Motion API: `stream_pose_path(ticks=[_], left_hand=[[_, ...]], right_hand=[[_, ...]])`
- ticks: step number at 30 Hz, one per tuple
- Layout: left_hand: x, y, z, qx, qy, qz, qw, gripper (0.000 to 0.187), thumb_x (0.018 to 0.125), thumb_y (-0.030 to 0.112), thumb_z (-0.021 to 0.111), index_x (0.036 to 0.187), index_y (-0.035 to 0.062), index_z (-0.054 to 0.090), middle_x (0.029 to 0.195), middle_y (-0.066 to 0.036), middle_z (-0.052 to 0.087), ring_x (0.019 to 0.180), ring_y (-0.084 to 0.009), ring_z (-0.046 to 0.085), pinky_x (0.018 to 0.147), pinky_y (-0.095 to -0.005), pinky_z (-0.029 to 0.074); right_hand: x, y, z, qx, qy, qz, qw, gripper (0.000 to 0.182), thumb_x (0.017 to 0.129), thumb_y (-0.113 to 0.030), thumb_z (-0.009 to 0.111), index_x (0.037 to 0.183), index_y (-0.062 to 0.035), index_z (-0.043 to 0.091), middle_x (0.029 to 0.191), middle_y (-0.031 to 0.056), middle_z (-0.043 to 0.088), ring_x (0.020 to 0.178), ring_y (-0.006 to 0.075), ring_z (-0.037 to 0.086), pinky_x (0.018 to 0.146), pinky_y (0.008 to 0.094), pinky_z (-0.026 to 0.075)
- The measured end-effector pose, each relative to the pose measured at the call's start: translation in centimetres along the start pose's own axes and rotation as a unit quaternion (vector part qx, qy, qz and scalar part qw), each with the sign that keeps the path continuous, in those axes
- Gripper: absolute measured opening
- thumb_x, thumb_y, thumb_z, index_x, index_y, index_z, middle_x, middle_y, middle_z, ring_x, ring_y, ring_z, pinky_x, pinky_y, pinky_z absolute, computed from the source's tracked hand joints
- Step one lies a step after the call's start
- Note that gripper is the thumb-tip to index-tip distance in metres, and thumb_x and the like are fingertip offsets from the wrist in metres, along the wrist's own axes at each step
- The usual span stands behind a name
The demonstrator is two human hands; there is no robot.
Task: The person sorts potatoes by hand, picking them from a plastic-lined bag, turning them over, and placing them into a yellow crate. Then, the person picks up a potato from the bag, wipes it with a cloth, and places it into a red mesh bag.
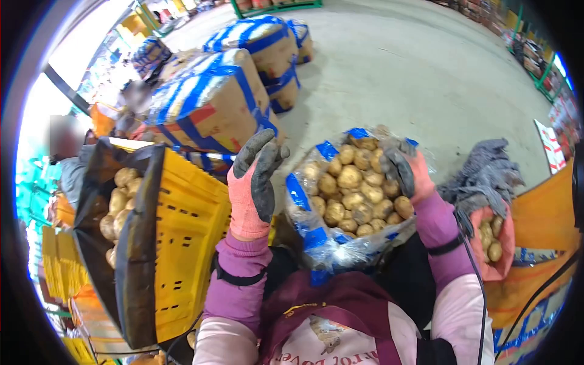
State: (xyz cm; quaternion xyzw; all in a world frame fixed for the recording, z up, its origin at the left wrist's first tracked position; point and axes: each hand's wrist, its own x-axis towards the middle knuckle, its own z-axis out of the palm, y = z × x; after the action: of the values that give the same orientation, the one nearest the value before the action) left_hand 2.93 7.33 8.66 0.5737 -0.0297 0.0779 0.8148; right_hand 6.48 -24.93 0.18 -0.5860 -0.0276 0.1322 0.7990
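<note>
My left hand, in a pink and grey work glove, is raised between the yellow crate and the potato bag. Its thumb stands apart from the fingers and nothing is in it. Curled fingers show on my right hand, gloved the same way, over the right side of the potatoes. What lies under those fingers is hidden. The potatoes fill a clear plastic bag with blue tape, standing open in front of my lap.
At left a tilted yellow crate with a dark liner holds more potatoes. Taped cartons stand behind it. On the right are a grey cloth and a pink bag with potatoes. A person is at far left.
</note>
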Motion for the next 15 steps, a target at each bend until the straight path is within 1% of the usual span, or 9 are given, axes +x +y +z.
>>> stream_pose_path(ticks=[2, 3, 4, 5, 6, 8, 11, 12, 15], left_hand=[[0.1, -0.6, 0.0, 0.185, -0.029, 0.086, 0.979, 0.041, 0.093, 0.012, 0.063, 0.13, -0.004, 0.054, 0.118, -0.013, 0.065, 0.106, -0.019, 0.063, 0.095, -0.0302, 0.048], [0.0, -0.5, 0.4, 0.178, -0.031, 0.082, 0.98, 0.041, 0.093, 0.012, 0.063, 0.13, -0.004, 0.054, 0.118, -0.013, 0.065, 0.106, -0.019, 0.063, 0.095, -0.0302, 0.048], [-0.3, -0.3, 1.1, 0.123, -0.021, 0.036, 0.992, 0.042, 0.092, 0.011, 0.064, 0.13, -0.0043, 0.054, 0.117, -0.013, 0.065, 0.107, -0.0181, 0.063, 0.096, -0.0294, 0.047], [-0.7, -0.1, 1.7, 0.069, -0.011, -0.011, 0.997, 0.044, 0.091, 0.01, 0.065, 0.131, -0.0045, 0.053, 0.116, -0.013, 0.066, 0.108, -0.0173, 0.063, 0.097, -0.0286, 0.045], [-0.9, 0.2, 1.9, 0.079, -0.006, -0.019, 0.997, 0.044, 0.092, 0.012, 0.065, 0.131, -0.0047, 0.053, 0.115, -0.012, 0.067, 0.109, -0.0168, 0.062, 0.098, -0.029, 0.045], [-1.1, 0.1, 1.8, 0.07, -0.006, -0.027, 0.997, 0.044, 0.092, 0.012, 0.065, 0.131, -0.0047, 0.053, 0.114, -0.012, 0.067, 0.108, -0.0165, 0.061, 0.098, -0.0288, 0.045], [-1.2, 0.2, 1.7, 0.053, -0.004, -0.043, 0.998, 0.044, 0.093, 0.011, 0.065, 0.132, -0.0048, 0.051, 0.113, -0.012, 0.067, 0.107, -0.0158, 0.061, 0.097, -0.028, 0.045], [-1.2, 0.2, 1.7, 0.052, -0.007, -0.044, 0.998, 0.044, 0.093, 0.011, 0.064, 0.132, -0.0049, 0.051, 0.113, -0.012, 0.067, 0.107, -0.0158, 0.061, 0.097, -0.0278, 0.045], [-1.1, -0.1, 1.4, 0.058, -0.008, -0.043, 0.997, 0.044, 0.094, 0.009, 0.063, 0.133, -0.0052, 0.05, 0.112, -0.012, 0.067, 0.107, -0.0157, 0.061, 0.096, -0.0275, 0.045]], right_hand=[[2.2, 0.0, 0.0, -0.196, 0.146, -0.057, 0.968, 0.05, 0.092, -0.035, 0.062, 0.127, 0.0003, 0.057, 0.114, 0.0156, 0.066, 0.097, 0.0219, 0.067, 0.079, 0.0324, 0.056], [3.4, 0.3, -0.3, -0.202, 0.15, -0.055, 0.966, 0.05, 0.092, -0.035, 0.062, 0.127, 0.0003, 0.057, 0.114, 0.0156, 0.066, 0.097, 0.0219, 0.067, 0.079, 0.0324, 0.056], [4.7, 0.9, -0.5, -0.476, 0.16, -0.006, 0.865, 0.05, 0.092, -0.034, 0.062, 0.128, 0.0007, 0.056, 0.12, 0.0175, 0.064, 0.106, 0.0252, 0.064, 0.087, 0.0354, 0.053], [5.6, 1.8, -0.7, -0.708, 0.153, 0.043, 0.688, 0.05, 0.093, -0.032, 0.061, 0.13, 0.0011, 0.056, 0.127, 0.0195, 0.062, 0.115, 0.0284, 0.062, 0.095, 0.0384, 0.05], [6.4, 3.4, -0.7, -0.71, 0.152, 0.046, 0.687, 0.05, 0.093, -0.032, 0.061, 0.13, 0.0011, 0.056, 0.127, 0.0195, 0.062, 0.115, 0.0284, 0.062, 0.095, 0.0384, 0.05], [8.2, 6.8, -0.8, -0.797, 0.142, 0.135, 0.572, 0.055, 0.091, -0.03, 0.061, 0.135, 0.0007, 0.052, 0.139, 0.0204, 0.054, 0.129, 0.031, 0.052, 0.105, 0.0407, 0.043], [10.6, 10.5, -1.8, -0.819, 0.142, 0.166, 0.531, 0.063, 0.088, -0.032, 0.063, 0.139, 0.0012, 0.048, 0.144, 0.02, 0.049, 0.128, 0.0302, 0.052, 0.104, 0.04, 0.044], [12.1, 12.0, -3.4, -0.829, 0.104, 0.191, 0.514, 0.07, 0.083, -0.035, 0.066, 0.139, 0.0022, 0.047, 0.145, 0.0223, 0.046, 0.128, 0.0312, 0.052, 0.103, 0.0392, 0.045], [11.3, 11.0, -3.1, -0.81, 0.15, 0.152, 0.545, 0.069, 0.083, -0.035, 0.066, 0.137, 0.0024, 0.048, 0.142, 0.0237, 0.048, 0.127, 0.0306, 0.053, 0.1, 0.039, 0.048]])
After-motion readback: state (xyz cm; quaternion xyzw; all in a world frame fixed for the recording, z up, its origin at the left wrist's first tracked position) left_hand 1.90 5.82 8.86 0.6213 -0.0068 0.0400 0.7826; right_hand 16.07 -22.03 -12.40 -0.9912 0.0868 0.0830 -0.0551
